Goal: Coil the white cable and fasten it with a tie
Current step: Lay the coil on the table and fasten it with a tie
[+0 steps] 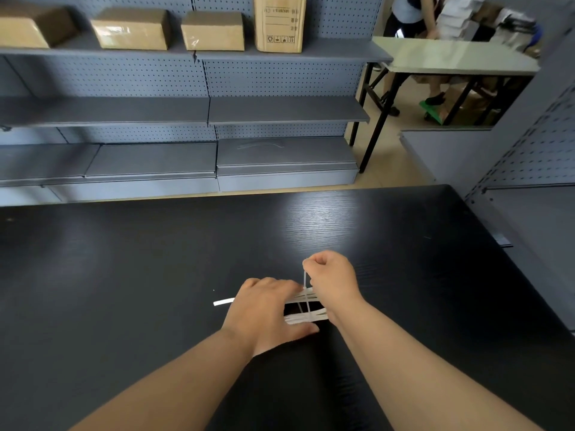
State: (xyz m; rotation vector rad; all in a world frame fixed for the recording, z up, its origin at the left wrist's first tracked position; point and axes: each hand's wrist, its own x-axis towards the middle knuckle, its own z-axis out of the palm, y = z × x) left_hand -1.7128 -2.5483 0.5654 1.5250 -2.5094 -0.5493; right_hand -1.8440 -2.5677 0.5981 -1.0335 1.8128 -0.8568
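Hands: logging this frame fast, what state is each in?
Left hand: open, pressing the coiled white cable down.
Right hand: fingers pinching the tie.

black woodgrain worktop looks semi-glossy, white cable smooth plastic, matt cardboard boxes on perforated metal shelving beyond the hands
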